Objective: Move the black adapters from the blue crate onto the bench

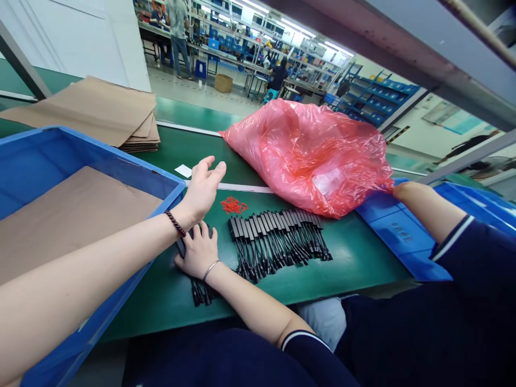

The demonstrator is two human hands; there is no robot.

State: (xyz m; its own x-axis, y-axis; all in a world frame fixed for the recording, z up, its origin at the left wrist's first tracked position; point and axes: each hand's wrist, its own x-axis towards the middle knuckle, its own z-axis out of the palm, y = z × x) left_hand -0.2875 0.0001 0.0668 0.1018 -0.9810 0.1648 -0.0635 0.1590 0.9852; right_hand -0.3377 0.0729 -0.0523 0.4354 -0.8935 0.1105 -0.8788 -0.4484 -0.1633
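My left hand (204, 188), a beaded bracelet at its wrist, is raised beside the blue bin's corner, fingers apart and nothing in them. Just below it, my right hand (198, 248) lies with spread fingers over black cabled pieces (200, 293), partly hiding them. To the right, a long row of black cabled pieces (274, 228) lies side by side on the green table (342, 274), cables toward the front edge. Small red rings (233, 205) form a loose pile behind the row's left end.
A blue bin (121, 156) with brown board inside stands left, brown sheets (100, 110) behind it. A pink plastic bag (310, 156) sits at back right. Another person's arm (431, 207) reaches to it over blue bins (397, 228). A white slip (183, 171) lies mid-table. A metal beam crosses overhead.
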